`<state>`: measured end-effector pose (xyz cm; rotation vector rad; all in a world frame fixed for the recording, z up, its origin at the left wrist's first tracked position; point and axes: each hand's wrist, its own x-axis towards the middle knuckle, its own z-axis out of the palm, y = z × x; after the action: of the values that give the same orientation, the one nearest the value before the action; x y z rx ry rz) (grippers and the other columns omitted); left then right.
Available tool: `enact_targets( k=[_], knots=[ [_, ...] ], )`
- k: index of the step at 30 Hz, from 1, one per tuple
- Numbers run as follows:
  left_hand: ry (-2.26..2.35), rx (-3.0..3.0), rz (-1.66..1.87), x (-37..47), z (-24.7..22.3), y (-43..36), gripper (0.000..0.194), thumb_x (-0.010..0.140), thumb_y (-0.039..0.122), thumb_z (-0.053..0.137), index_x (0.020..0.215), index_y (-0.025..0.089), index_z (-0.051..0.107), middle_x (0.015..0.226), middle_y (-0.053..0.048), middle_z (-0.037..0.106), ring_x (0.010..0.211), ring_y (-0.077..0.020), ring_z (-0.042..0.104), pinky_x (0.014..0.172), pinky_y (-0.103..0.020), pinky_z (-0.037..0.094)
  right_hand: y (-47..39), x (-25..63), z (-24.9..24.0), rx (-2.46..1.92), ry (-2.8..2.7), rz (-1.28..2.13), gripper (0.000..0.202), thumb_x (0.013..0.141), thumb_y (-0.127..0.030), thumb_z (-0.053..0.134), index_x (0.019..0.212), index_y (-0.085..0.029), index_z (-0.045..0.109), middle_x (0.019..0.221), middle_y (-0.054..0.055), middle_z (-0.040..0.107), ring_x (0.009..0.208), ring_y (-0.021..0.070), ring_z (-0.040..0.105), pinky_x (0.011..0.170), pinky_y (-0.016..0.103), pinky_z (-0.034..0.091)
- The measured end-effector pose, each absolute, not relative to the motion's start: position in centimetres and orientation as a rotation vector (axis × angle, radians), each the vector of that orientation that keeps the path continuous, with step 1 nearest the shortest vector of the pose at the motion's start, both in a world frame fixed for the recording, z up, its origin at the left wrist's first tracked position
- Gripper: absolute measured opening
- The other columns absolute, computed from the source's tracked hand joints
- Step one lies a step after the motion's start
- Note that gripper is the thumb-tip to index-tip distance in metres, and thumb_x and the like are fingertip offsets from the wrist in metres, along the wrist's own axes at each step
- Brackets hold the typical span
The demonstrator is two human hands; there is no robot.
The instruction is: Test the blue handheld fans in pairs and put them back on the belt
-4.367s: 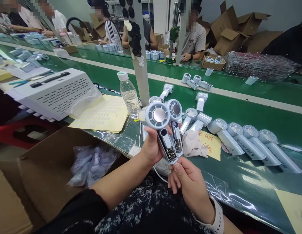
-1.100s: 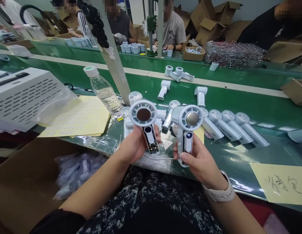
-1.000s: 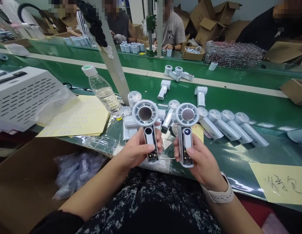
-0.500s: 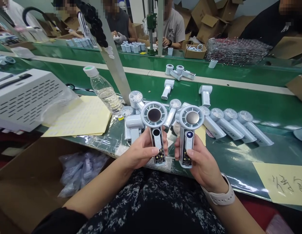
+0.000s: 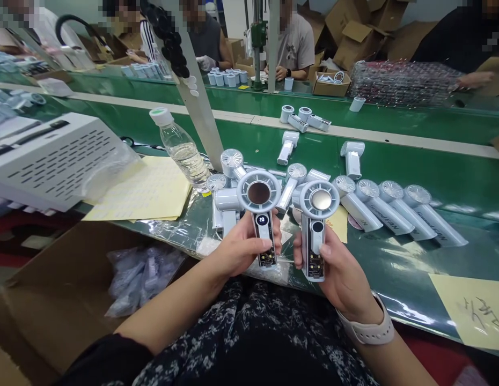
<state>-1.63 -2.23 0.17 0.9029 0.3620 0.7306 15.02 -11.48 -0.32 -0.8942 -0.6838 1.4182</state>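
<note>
My left hand (image 5: 243, 242) is closed round the handle of a pale blue handheld fan (image 5: 259, 191), its thumb on the front button. That fan's small round display is lit with digits. In my right hand (image 5: 338, 268) is a second handheld fan (image 5: 321, 199), gripped by its handle, with the thumb at the button's edge; its display is dark. Both fans stand upright, and circuit parts show on the lower front of their handles. Behind the left one, more handheld fans (image 5: 226, 199) lie piled. A row of fans (image 5: 400, 206) rests on the table to the right.
A water bottle (image 5: 183, 153) stands beside a metal post (image 5: 201, 112). Left are yellow sheets (image 5: 153, 187) and a slotted white machine (image 5: 60, 161). Below sits a cardboard box (image 5: 60, 284) with bagged items. More fans lie on the green belt (image 5: 241, 134); co-workers sit beyond it.
The left fan's display has lit up, and the right fan's display has gone dark. The view has shifted slightly; both hands keep their hold on the fans.
</note>
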Motion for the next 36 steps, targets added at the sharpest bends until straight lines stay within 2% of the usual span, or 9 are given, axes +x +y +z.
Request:
enact_targets(
  k=[4, 11, 19, 26, 31, 33, 36],
  knots=[
    [0.439, 0.809, 0.752, -1.55, -0.03, -2.11, 0.044, 0.071, 0.027, 0.079, 0.107, 0.020, 0.053, 0.085, 0.002, 0.057, 0.069, -0.0111, 0.058, 0.063, -0.027, 0.050, -11.56, 14.94, -0.74, -0.926, -0.750, 1.302, 0.022, 0.091, -0.042, 0.061, 0.097, -0.021, 0.060, 0.082, 0.000, 0.064, 0.055, 0.0099, 0.055, 0.053, 0.024, 0.045],
    [0.397, 1.090, 0.718, -2.06, 0.28, -2.46, 0.033, 0.074, 0.034, 0.077, 0.092, 0.016, 0.057, 0.081, -0.001, 0.057, 0.070, -0.0128, 0.056, 0.062, -0.027, 0.045, -11.87, 14.89, -0.50, -0.910, -0.787, 1.307, 0.026, 0.090, -0.044, 0.062, 0.100, -0.021, 0.059, 0.082, 0.000, 0.064, 0.055, 0.0096, 0.057, 0.052, 0.023, 0.046],
    [0.453, 1.033, 0.739, -1.87, 0.34, -2.25, 0.041, 0.076, 0.031, 0.075, 0.107, 0.018, 0.051, 0.089, -0.001, 0.057, 0.072, -0.0144, 0.060, 0.065, -0.031, 0.048, -11.55, 15.02, -0.71, -0.922, -0.637, 1.317, 0.024, 0.090, -0.044, 0.060, 0.095, -0.020, 0.059, 0.082, 0.001, 0.064, 0.056, 0.0113, 0.057, 0.053, 0.025, 0.047],
    [0.467, 1.010, 0.774, -1.70, 0.22, -2.26, 0.030, 0.076, 0.024, 0.070, 0.099, 0.019, 0.052, 0.086, 0.000, 0.058, 0.067, -0.0138, 0.059, 0.062, -0.032, 0.048, -11.59, 14.92, -0.88, -0.905, -0.569, 1.331, 0.023, 0.089, -0.042, 0.060, 0.093, -0.020, 0.062, 0.081, 0.002, 0.065, 0.054, 0.0116, 0.057, 0.050, 0.025, 0.047],
    [0.425, 1.094, 0.748, -1.67, 0.26, -2.38, 0.027, 0.079, 0.029, 0.069, 0.098, 0.018, 0.052, 0.082, -0.002, 0.061, 0.070, -0.0158, 0.061, 0.065, -0.032, 0.048, -11.57, 14.93, -0.69, -0.907, -0.584, 1.303, 0.023, 0.088, -0.042, 0.061, 0.092, -0.019, 0.062, 0.079, 0.002, 0.065, 0.053, 0.0117, 0.056, 0.049, 0.025, 0.046],
    [0.477, 1.110, 0.740, -1.65, 0.02, -2.43, 0.030, 0.080, 0.030, 0.071, 0.099, 0.019, 0.050, 0.086, -0.002, 0.062, 0.072, -0.0173, 0.064, 0.067, -0.034, 0.050, -11.54, 14.98, -0.67, -0.902, -0.573, 1.302, 0.024, 0.086, -0.042, 0.064, 0.094, -0.019, 0.063, 0.078, 0.002, 0.066, 0.052, 0.0119, 0.056, 0.048, 0.025, 0.046],
    [0.595, 1.122, 0.734, -1.48, -0.43, -2.60, 0.047, 0.077, 0.036, 0.076, 0.109, 0.021, 0.046, 0.092, -0.004, 0.065, 0.067, -0.0180, 0.066, 0.064, -0.034, 0.051, -11.47, 15.09, -0.81, -0.828, -0.541, 1.366, 0.027, 0.087, -0.047, 0.063, 0.093, -0.020, 0.063, 0.077, 0.002, 0.066, 0.048, 0.0116, 0.054, 0.044, 0.025, 0.044]
  ],
)
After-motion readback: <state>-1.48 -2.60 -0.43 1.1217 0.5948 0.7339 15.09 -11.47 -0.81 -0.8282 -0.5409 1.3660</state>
